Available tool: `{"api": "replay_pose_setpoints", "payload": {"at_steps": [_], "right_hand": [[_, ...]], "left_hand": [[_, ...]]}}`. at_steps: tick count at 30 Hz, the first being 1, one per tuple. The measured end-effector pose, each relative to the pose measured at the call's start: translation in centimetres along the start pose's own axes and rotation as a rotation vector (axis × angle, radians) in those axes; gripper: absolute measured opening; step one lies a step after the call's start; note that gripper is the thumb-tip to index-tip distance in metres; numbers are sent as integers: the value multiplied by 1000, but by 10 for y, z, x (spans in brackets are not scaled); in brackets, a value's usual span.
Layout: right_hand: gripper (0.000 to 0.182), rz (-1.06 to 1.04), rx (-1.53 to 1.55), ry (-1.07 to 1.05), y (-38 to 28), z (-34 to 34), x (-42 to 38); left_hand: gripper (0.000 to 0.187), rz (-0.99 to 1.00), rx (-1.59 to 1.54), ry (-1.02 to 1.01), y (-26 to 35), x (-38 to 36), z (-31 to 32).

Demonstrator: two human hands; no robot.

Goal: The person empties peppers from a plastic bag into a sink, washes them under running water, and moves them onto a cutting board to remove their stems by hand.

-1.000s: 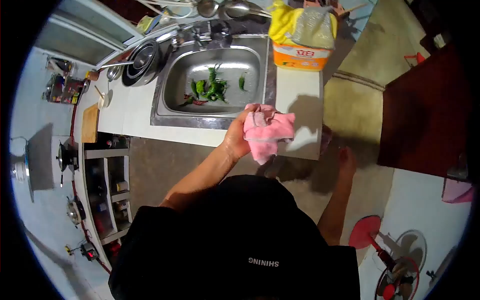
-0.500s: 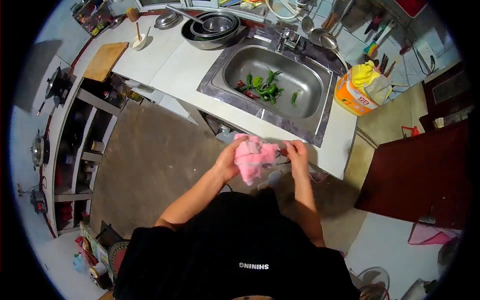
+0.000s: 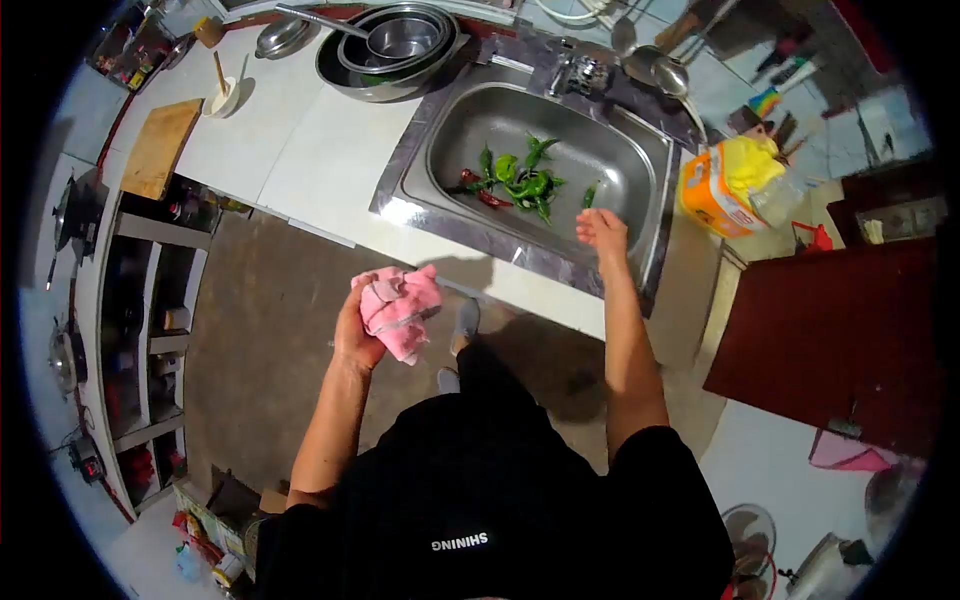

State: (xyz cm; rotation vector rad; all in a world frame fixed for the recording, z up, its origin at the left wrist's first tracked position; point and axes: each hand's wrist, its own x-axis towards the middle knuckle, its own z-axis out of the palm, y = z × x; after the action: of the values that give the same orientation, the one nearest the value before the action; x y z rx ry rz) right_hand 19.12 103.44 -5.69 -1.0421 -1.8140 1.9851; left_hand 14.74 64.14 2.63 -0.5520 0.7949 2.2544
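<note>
My left hand [image 3: 358,330] is closed round a crumpled pink cloth [image 3: 402,308] with greyish edging, held above the floor in front of the counter. My right hand [image 3: 604,236] is over the front right part of the steel sink [image 3: 610,150], fingers curled together; what they hold, if anything, is too small to make out. Just beyond its fingertips lies a single green pepper [image 3: 590,194]. Several more green peppers [image 3: 530,184] and a few dark red peppers [image 3: 490,197] lie in a group on the sink's bottom, left of my right hand.
Stacked metal bowls [image 3: 375,90] stand left of the sink under the faucet [image 3: 582,74] wall. A wooden board [image 3: 160,148], a small white bowl [image 3: 222,100] and a lid [image 3: 285,38] sit further left. An orange and yellow container [image 3: 715,195] stands right of the sink.
My right hand has left the pink cloth and moved forward over the sink. My left hand has carried the cloth to the left. My feet have come into view.
</note>
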Motion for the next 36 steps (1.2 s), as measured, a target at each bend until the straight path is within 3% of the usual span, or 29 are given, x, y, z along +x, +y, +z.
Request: {"api": "replay_pose_setpoints", "payload": {"at_steps": [5, 7, 8, 11, 12, 15, 18, 20, 21, 23, 24, 25, 27, 29, 31, 33, 35, 36], "right_hand": [[29, 194, -221, 72, 43, 19, 109], [30, 326, -338, 94, 51, 40, 134], [39, 353, -422, 5, 47, 48, 140], [49, 88, -1016, 269, 68, 86, 153], [62, 222, -957, 190, 69, 89, 156], [61, 267, -776, 75, 102, 82, 177], [53, 34, -463, -21, 112, 70, 177], [45, 98, -85, -110, 59, 68, 146], [41, 127, 106, -151, 30, 67, 130], [40, 153, 376, -333, 6, 58, 117], [39, 161, 511, -428, -5, 54, 112], [40, 175, 533, -480, -18, 52, 106], [40, 203, 576, -593, -44, 50, 93], [41, 197, 493, -599, -67, 51, 79], [41, 67, 250, -611, -75, 52, 74], [40, -196, -147, -589, -78, 49, 76], [39, -198, -225, -658, -98, 46, 74], [38, -174, -289, -675, -101, 43, 79]], "left_hand": [[26, 70, 31, 89, 45, 56, 33], [31, 137, 53, 114, 61, 82, 33], [32, 177, 115, 140, 70, 91, 36], [33, 284, 269, 218, 95, 115, 51], [33, 315, 319, 245, 104, 121, 55], [33, 454, 537, 333, 127, 144, 53], [35, 543, 756, 390, 139, 168, 52], [37, 582, 914, 347, 143, 191, 31], [39, 500, 1102, 384, 146, 200, 22], [44, 692, 2137, 568, 134, 206, 23], [42, 588, 2414, 557, 128, 197, 39], [35, 580, 2486, 611, 117, 199, 60], [40, 572, 2329, 235, 96, 196, 119], [38, 911, 2047, -256, 56, 210, 147], [47, 954, 1828, -630, 16, 207, 195], [49, 1045, 1926, -722, -6, 204, 223], [48, 771, 2268, -810, -16, 216, 231], [45, 753, 2237, -838, -18, 222, 230]]}}
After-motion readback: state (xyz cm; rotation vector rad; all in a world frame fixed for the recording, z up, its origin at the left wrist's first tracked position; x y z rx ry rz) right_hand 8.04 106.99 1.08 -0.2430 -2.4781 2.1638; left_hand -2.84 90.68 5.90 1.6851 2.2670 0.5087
